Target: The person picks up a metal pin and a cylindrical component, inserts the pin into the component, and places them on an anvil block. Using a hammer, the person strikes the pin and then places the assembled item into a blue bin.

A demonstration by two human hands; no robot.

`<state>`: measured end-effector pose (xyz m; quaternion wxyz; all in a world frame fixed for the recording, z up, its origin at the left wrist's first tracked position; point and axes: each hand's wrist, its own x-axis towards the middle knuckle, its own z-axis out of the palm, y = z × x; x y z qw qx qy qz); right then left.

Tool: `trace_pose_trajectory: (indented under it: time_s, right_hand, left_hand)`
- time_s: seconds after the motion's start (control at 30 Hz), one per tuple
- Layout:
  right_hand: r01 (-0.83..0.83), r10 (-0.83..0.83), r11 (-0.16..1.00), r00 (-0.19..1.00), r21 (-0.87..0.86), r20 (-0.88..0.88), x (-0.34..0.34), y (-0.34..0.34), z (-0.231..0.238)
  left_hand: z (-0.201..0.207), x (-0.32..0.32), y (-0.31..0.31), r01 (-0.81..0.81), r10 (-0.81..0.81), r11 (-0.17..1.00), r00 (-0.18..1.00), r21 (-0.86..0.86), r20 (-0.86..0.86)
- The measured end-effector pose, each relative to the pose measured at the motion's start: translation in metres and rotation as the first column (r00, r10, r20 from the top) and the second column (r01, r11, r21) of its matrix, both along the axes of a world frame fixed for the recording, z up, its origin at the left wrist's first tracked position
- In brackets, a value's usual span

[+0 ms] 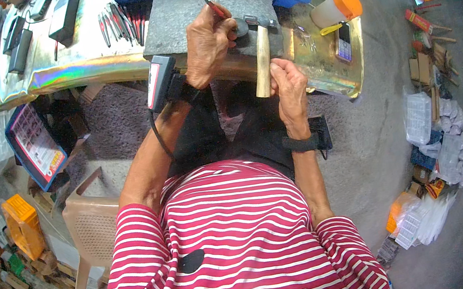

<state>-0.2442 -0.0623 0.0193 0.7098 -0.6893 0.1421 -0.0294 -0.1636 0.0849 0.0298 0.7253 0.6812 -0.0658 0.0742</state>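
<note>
One worktable (pixel 323 78): we find its top under a shiny gold-and-silver covering.
Blue tray (pixel 283 0): we see it at the table's far side, filled with slim red, black and silver pieces.
Grey block (pixel 172 25): we record it lying just in front of the tray, with loose slim pieces (pixel 119 26) to its left.
Left hand (pixel 207 43): we observe it over the block, fingers closed on a red-and-dark piece.
Right hand (pixel 290 82): we observe it at the table's near edge, gripping the hammer's handle toward its lower end.
Hammer (pixel 262 63): we note a pale wooden handle toward the person and a dark head above the block, near the left fingers; contact we cannot tell.
Lidded bottle (pixel 328 12): we place it right of the block, orange-capped.
Phone (pixel 343 44): we list it below the bottle.
Red-and-dark piece (pixel 213 6): we find it tilted, its dark tip pointing away from the person.
</note>
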Motion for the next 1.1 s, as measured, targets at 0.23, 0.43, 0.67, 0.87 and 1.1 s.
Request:
trace_pose_trajectory:
  time_s: [0.23,0.43,0.67,0.87,1.1]
  right_hand:
    - [-0.035,0.041,0.990,0.998,-0.140,0.038,0.003,-0.001,-0.006]
    - [-0.177,0.182,0.975,0.983,-0.134,0.028,0.006,-0.006,-0.010]
    - [-0.198,0.236,0.924,0.968,0.327,-0.082,0.009,0.005,0.002]
    - [-0.183,0.266,0.845,0.959,0.502,-0.098,0.011,0.006,0.003]
    - [-0.172,0.285,0.799,0.952,0.576,-0.112,0.013,0.000,-0.002]
  left_hand:
    - [0.001,-0.001,0.000,0.002,-0.003,1.000,1.000,-0.015,-0.020]
    - [0.005,0.001,0.003,0.012,-0.013,0.998,1.000,0.070,0.024]
    - [0.001,0.005,0.007,0.041,-0.104,0.947,0.978,0.318,0.182]
    - [0.005,0.009,0.011,0.024,-0.190,0.896,0.923,0.443,0.333]
    - [0.010,0.012,0.009,0.053,-0.277,0.846,0.894,0.530,0.353]
